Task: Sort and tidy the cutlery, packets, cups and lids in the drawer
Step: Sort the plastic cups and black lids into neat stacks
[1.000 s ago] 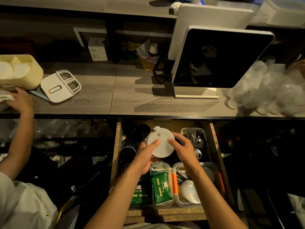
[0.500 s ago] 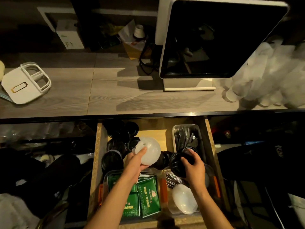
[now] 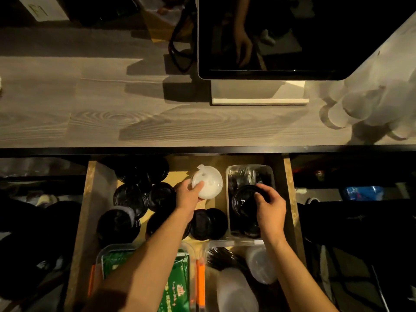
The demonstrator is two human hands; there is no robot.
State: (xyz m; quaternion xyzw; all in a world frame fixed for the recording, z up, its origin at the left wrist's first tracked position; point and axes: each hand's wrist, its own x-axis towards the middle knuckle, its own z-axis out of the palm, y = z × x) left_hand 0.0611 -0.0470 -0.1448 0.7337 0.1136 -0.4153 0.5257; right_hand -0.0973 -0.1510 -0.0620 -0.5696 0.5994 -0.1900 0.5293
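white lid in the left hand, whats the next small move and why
Probably set the white lid down on the bare drawer floor under it: the left hand grips it there, while the right hand grips a black lid over the clear tray.

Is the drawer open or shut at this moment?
Open. The drawer is pulled out below the counter edge, its black lids exposed, with both hands reaching into it.

A white round lid [image 3: 208, 182] tilts above the open drawer [image 3: 90, 199] among scattered black lids [image 3: 129, 197].
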